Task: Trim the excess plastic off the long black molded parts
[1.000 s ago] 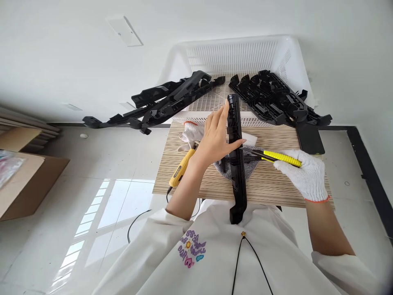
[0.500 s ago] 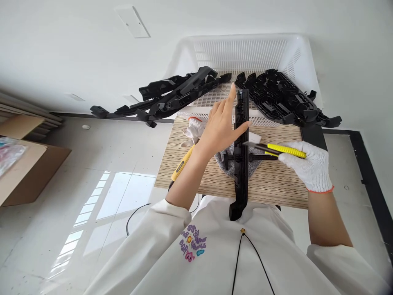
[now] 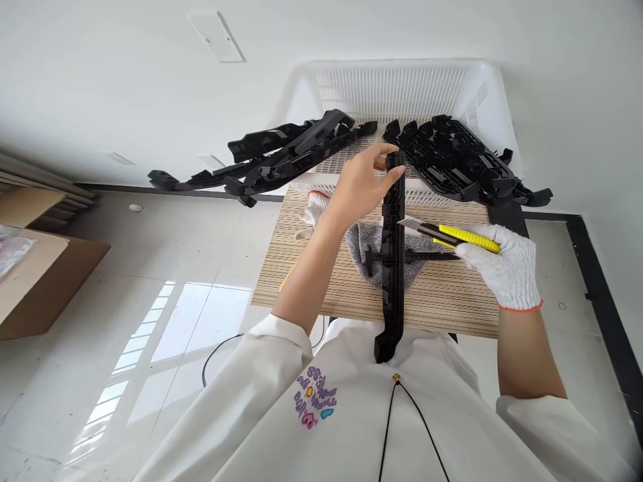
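Observation:
A long black plastic part (image 3: 393, 268) stands lengthwise before me, its near end against my shirt. My bare left hand (image 3: 366, 181) grips its far end between thumb and fingers. In a white knitted glove, my right hand (image 3: 510, 264) is closed round a yellow utility knife (image 3: 469, 239). The knife's blade is out and points left, its tip at the right edge of the black part; whether it touches I cannot tell. Under the part lie a grey cloth (image 3: 362, 244) and a thin black bar-like piece (image 3: 426, 256) set crosswise.
Behind the wood-grain table (image 3: 452, 301) stands a white slatted basket (image 3: 392, 73). Black plastic parts lie across it at left (image 3: 301, 150) and right (image 3: 462, 161). A white glove (image 3: 312, 211) and a yellow-handled tool (image 3: 287, 276) lie beyond my left forearm. A cardboard box (image 3: 55, 281) sits far left.
My left hand has gone from spread fingers to a grip on the black part's far end. The knife blade has tilted and shows its flat side more.

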Demonstrator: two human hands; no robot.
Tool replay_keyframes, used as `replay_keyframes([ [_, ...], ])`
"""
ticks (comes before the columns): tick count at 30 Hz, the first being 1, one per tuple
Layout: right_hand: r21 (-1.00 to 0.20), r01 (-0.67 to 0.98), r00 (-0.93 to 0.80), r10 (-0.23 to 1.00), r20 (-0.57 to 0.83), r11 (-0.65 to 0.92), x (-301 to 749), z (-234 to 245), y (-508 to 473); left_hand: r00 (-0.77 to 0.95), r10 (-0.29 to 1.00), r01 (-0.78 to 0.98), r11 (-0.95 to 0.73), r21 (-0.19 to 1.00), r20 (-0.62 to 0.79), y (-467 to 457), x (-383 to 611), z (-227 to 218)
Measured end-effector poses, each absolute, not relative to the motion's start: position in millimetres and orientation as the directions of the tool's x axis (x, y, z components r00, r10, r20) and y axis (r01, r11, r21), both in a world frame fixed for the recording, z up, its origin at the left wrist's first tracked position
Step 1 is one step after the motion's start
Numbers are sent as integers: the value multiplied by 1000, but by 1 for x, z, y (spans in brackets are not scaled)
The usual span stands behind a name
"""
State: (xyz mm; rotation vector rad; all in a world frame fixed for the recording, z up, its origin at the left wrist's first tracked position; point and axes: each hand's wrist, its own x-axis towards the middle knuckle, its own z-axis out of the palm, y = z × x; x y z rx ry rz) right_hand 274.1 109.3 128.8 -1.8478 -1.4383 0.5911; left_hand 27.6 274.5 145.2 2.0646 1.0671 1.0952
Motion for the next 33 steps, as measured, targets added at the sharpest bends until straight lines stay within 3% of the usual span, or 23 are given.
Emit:
replay_keyframes([
  [6,-751,653,335,928,166,-102,266,141,120,358,825,310,-547,778,437,280,19,135],
  [14,-718,693,275,944,181,-64,252,153,126,360,840,183,-491,852,406,274,18,155],
  [23,-681,731,173,958,227,29,255,155,129,311,883,152,-412,898,352,241,8,144],
  [33,-710,700,43,989,139,70,245,155,133,211,925,162,-352,922,317,244,-15,144],
])
